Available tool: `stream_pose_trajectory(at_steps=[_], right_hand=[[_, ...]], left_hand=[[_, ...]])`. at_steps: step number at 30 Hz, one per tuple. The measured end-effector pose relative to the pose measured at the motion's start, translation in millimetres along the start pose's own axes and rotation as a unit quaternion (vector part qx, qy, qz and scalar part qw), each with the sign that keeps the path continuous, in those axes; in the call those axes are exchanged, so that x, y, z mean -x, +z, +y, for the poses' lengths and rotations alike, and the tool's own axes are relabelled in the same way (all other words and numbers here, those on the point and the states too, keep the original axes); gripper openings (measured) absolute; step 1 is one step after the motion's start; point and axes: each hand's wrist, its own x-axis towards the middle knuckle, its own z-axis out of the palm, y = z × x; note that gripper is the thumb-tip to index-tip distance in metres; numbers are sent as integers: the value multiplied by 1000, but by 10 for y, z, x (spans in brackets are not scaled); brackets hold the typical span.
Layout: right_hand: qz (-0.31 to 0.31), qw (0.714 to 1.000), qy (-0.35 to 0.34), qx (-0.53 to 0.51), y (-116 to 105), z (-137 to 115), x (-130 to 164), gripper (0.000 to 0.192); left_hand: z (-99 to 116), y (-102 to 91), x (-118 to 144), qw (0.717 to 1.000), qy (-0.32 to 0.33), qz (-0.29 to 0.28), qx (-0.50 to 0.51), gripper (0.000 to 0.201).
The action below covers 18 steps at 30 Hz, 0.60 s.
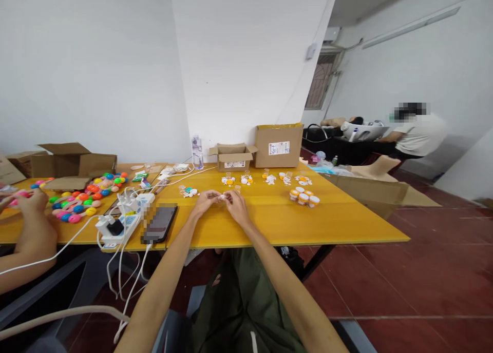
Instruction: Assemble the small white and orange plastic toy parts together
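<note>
The person wears loose, dark green bottoms with a white drawstring at the front. Both forearms are bare.

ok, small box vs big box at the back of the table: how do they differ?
Size: the big box is taller and wider than the small box.
Flaps: the small box's spread outward; none stick out on the big box.
Shared: brown cardboard, a white label on the front.

Soft, even brightness; wide-angle stretch toward edges; phone partly pixelated.
</note>
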Motion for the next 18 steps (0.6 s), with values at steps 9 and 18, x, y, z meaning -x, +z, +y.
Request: stream_pose_trajectory(at_steps=[9, 18], right_hand=[[10, 1000, 20, -18, -10, 3, -15, 9], [1, 999, 42, -17, -17, -18, -16, 5]], left_hand=[[2, 3, 10, 1000, -3, 5, 4, 28], [-39, -15, -14, 1000, -6, 5, 20, 25]])
